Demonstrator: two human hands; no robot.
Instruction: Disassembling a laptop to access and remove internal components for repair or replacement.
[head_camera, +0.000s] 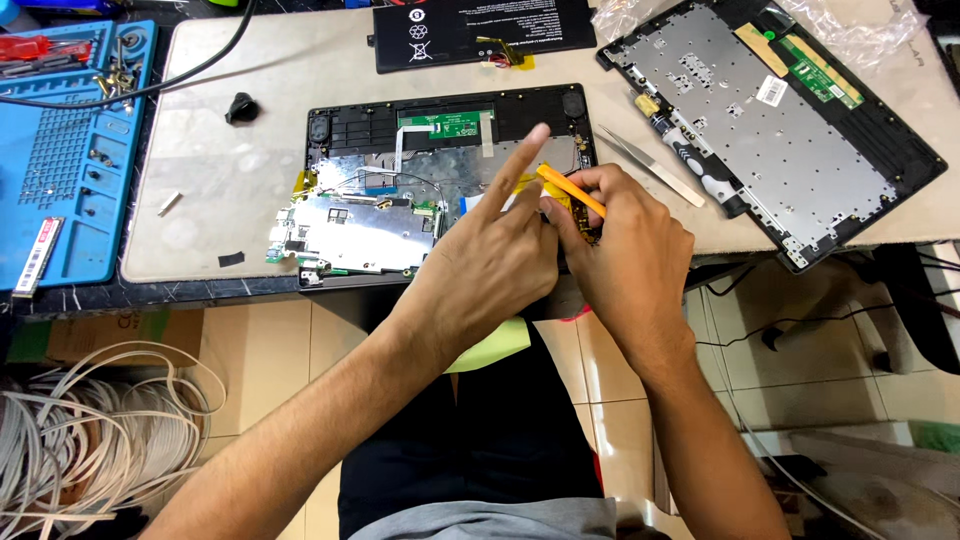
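At the left of the bench (230, 180) lay a blue parts tray (70, 150); near the middle sat the opened laptop base (440, 130), its shielded board (350, 232) at the near left; over its right side the left hand (490, 265) rested, grip released, forefinger stretched far; beside it the right hand (625, 260) kept its grip clenched on an orange pry tool (572, 190), tip down among the parts; tweezers (650, 165) and a detached cover (780, 120) lay right. A slip of the tool could likely gouge the board or tear a ribbon cable, should the pressure run too hard.
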